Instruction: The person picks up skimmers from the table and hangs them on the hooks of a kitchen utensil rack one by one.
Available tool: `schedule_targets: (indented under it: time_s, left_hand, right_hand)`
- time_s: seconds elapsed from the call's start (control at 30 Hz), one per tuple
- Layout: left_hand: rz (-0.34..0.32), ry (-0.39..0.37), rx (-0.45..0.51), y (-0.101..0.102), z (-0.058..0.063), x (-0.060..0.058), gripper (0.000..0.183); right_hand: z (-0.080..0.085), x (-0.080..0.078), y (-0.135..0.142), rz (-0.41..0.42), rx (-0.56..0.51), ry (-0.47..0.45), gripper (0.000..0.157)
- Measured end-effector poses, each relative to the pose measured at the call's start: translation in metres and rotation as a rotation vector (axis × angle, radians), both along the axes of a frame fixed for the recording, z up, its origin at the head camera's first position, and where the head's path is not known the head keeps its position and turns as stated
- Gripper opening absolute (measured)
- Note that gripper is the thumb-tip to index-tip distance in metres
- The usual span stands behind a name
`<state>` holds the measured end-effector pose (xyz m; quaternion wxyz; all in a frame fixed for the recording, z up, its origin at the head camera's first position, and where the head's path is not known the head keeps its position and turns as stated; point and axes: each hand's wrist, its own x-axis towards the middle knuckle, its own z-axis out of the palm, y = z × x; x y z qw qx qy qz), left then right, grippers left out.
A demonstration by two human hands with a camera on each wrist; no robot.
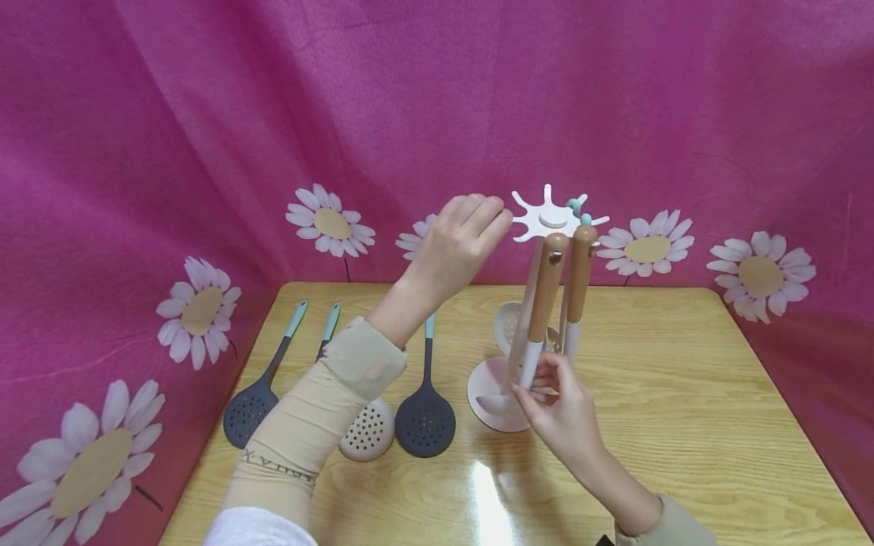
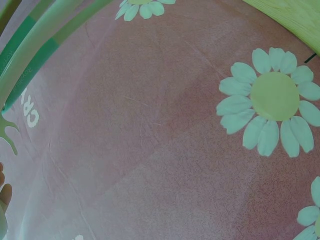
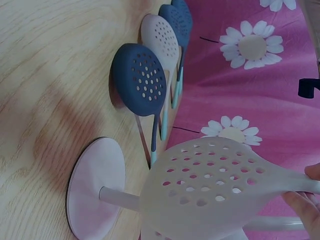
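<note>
Pinching the pale neck of a slotted skimmer with the right hand, wooden handle upward. Flanked leftward on the bench by teal-handled skimmers. Held close to the white stand. Curling the left hand near its prongs (impossible to tell whether gripping anything). Backed by daisy-printed magenta cloth.

Is wearing a beige sleeve with dark lettering and a beige wristband behind the left hand, a khaki cuff behind the right hand.
</note>
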<state>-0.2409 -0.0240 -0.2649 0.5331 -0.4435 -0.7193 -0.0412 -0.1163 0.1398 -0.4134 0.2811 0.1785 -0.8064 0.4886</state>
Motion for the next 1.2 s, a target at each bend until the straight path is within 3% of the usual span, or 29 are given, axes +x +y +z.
schedule_targets:
  time_s: [0.47,0.93,1.1,1.2]
  left_hand:
    - [-0.01,0.004,0.009,0.001,-0.001,0.0,0.014]
    - [-0.006,0.0,0.007,0.001,0.0,0.0,0.013]
    - [-0.005,0.001,0.006,0.001,0.0,0.0,0.013]
    - [-0.006,0.002,0.006,0.001,0.0,0.0,0.013]
  right_hand:
    - [-0.002,-0.008,0.0,-0.052,0.03,-0.043,0.043]
    - [-0.001,-0.012,0.005,0.005,0.02,-0.04,0.041]
    - [0.01,-0.009,0.008,0.023,0.044,0.029,0.042]
    - [0.014,-0.01,0.013,0.011,0.043,0.145,0.036]
